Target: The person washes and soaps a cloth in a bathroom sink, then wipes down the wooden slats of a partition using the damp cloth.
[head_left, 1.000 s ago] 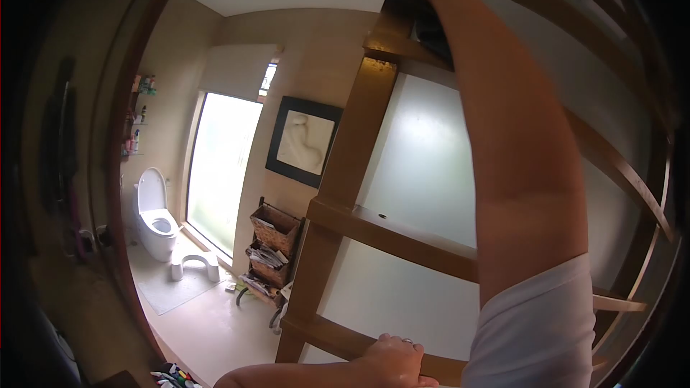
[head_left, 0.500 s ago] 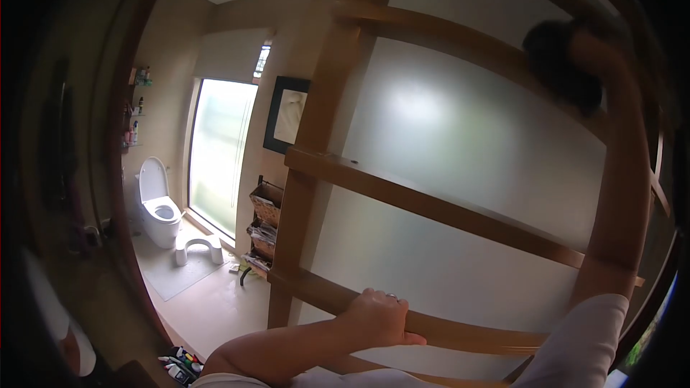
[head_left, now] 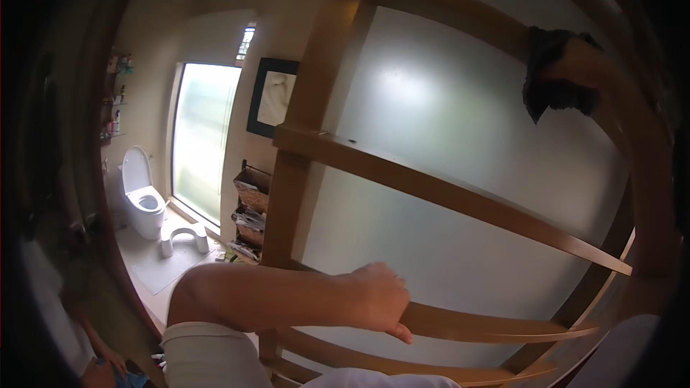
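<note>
Dark, soft cloth [head_left: 543, 97] with ragged edges bunches under a person's right hand [head_left: 578, 65] at an upper rail [head_left: 460, 14] of brown wood, one pointed corner hanging downward. Its longest visible run is roughly upright, though folds hide its true axis. The fabric spreads past the fingertips to the left and droops below the hand; the right fingers close over it, their tips partly lost in shadow. Lower down, the left hand [head_left: 377, 294] bends over a smooth lower rail [head_left: 481, 322], thumb pointing down, the other fingers curled from sight, so whether they grip cannot be told. Flat frosted panels [head_left: 445, 223] back the rails. Beyond the woodwork stand woven baskets [head_left: 253, 196], a black-framed relief [head_left: 275, 97], a tall bright window [head_left: 205, 136] and a glossy white toilet [head_left: 146, 221].
</note>
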The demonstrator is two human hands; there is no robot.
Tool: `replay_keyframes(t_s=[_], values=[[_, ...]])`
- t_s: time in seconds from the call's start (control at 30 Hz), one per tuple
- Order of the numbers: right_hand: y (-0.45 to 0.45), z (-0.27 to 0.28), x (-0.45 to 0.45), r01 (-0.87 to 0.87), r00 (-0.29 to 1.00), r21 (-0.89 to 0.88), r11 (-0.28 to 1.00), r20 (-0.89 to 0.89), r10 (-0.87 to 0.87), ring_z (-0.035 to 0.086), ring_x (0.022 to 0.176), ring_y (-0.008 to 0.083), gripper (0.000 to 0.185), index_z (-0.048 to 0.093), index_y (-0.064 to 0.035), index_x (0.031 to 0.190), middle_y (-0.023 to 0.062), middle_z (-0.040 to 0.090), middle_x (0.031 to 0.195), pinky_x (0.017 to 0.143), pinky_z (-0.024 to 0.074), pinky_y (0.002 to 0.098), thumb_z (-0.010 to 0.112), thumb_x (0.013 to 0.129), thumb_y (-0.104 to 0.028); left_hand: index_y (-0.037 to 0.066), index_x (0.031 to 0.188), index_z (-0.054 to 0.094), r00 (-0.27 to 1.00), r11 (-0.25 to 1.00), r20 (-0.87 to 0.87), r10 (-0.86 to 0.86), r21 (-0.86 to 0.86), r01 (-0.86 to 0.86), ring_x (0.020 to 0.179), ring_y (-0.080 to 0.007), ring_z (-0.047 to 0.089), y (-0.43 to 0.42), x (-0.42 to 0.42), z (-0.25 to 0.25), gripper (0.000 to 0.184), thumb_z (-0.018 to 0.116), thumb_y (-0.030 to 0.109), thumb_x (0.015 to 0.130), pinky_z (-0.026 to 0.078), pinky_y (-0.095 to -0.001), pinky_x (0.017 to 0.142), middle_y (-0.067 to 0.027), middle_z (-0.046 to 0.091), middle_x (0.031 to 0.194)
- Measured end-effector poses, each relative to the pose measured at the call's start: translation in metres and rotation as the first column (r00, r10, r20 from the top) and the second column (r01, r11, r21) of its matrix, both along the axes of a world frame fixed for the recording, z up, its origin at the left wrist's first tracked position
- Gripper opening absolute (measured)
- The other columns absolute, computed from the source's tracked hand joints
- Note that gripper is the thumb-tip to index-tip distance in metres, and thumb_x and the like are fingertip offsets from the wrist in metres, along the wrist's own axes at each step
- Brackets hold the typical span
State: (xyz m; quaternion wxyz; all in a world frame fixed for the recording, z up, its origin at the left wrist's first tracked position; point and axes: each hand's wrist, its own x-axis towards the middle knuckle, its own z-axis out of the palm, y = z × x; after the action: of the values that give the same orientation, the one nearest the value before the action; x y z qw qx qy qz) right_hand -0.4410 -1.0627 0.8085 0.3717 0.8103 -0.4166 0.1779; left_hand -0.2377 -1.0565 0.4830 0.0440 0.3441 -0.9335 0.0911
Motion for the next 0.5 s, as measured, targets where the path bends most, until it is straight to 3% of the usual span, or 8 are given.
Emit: replay_keyframes(t_s=[0.03,0.1,0.17,0.23,0.3,0.4,0.43,0.5], values=[[0.012,-0.007,0.006,0.052,0.991,0.043,0.998,0.122,-0.057,0.059,0.09,0.0229,0.04,0.065,-0.0031,0.098,0.013,0.064,0.099,0.08,0.0442,0.0327,0.067,0.072,-0.034,-0.001,0.079,0.056,0.994,0.975,0.025,-0.104,-0.192,0.107,0.072,-0.0306,0.059,0.012,0.005,0.021,0.06,0.047,0.058,0.084,0.047,-0.0391,0.07,-0.0151,0.058,0.072],[0.009,-0.008,0.005,0.063,0.986,0.008,0.998,0.157,-0.064,0.06,0.089,0.0215,0.039,0.065,-0.0033,0.098,0.0123,0.064,0.097,0.079,0.0446,0.0323,0.067,0.072,-0.033,0.001,0.078,0.057,0.974,0.868,-0.199,-0.103,-0.496,-0.009,0.072,-0.0292,0.058,0.048,0.012,0.079,0.049,0.047,0.048,0.087,0.047,-0.0396,0.069,-0.0142,0.059,0.073],[0.003,-0.007,0.002,0.043,0.985,0.003,0.999,0.167,-0.043,0.06,0.087,0.0204,0.039,0.065,-0.0036,0.098,0.0116,0.065,0.096,0.078,0.0452,0.0321,0.068,0.072,-0.032,0.001,0.077,0.058,0.939,0.695,-0.328,-0.106,-0.7,-0.166,0.072,-0.0286,0.058,0.025,0.023,0.123,0.049,0.045,0.047,0.089,0.047,-0.0405,0.068,-0.0134,0.059,0.074],[-0.004,0.0,-0.004,-0.012,0.986,0.019,1.0,0.167,0.009,0.061,0.084,0.0196,0.04,0.066,-0.0038,0.098,0.0108,0.065,0.094,0.077,0.0461,0.032,0.068,0.071,-0.033,0.001,0.078,0.06,0.891,0.838,-0.297,0.343,-0.333,-0.433,0.077,-0.03,0.059,0.0,0.027,0.164,0.057,0.04,0.053,0.089,0.047,-0.0428,0.072,-0.0128,0.061,0.076],[0.003,-0.005,0.0,-0.007,0.981,0.071,0.997,0.193,-0.007,0.061,0.083,0.0199,0.039,0.066,-0.0038,0.097,0.0109,0.066,0.092,0.075,0.0468,0.0321,0.069,0.071,-0.033,0.0,0.082,0.065,0.816,0.84,-0.253,0.52,-0.021,-0.542,0.083,-0.0294,0.059,-0.012,0.023,0.174,0.068,0.031,0.059,0.089,0.043,-0.0433,0.084,-0.013,0.064,0.079],[0.007,-0.012,-0.001,-0.083,0.968,0.141,0.986,0.247,0.046,0.062,0.082,0.0204,0.038,0.066,-0.0034,0.095,0.0115,0.066,0.089,0.073,0.0474,0.0321,0.068,0.07,-0.032,0.0,0.097,0.066,0.899,0.883,-0.127,0.419,-0.173,-0.436,0.096,-0.0273,0.057,-0.023,0.029,0.159,0.076,0.024,0.063,0.089,0.036,-0.0422,0.094,-0.0148,0.064,0.097],[0.007,-0.014,0.001,-0.129,0.962,0.159,0.979,0.26,0.085,0.062,0.081,0.0206,0.037,0.066,-0.0032,0.094,0.0118,0.066,0.089,0.073,0.0475,0.0321,0.068,0.07,-0.031,0.002,0.115,0.059,0.821,0.791,0.023,0.571,0.252,-0.557,0.112,-0.0291,0.05,0.0,0.023,0.17,0.078,0.02,0.064,0.089,0.031,-0.0416,0.1,-0.0163,0.055,0.12],[0.002,-0.015,-0.002,-0.142,0.966,0.146,0.979,0.237,0.104,0.062,0.082,0.0216,0.039,0.066,-0.0026,0.094,0.013,0.066,0.089,0.074,0.0471,0.0322,0.067,0.07,-0.033,0.002,0.125,0.051,0.807,0.782,-0.038,0.589,0.281,-0.557,0.122,-0.0317,0.041,0.007,0.028,0.159,0.08,0.017,0.065,0.088,0.029,-0.0427,0.102,-0.0164,0.046,0.131]])
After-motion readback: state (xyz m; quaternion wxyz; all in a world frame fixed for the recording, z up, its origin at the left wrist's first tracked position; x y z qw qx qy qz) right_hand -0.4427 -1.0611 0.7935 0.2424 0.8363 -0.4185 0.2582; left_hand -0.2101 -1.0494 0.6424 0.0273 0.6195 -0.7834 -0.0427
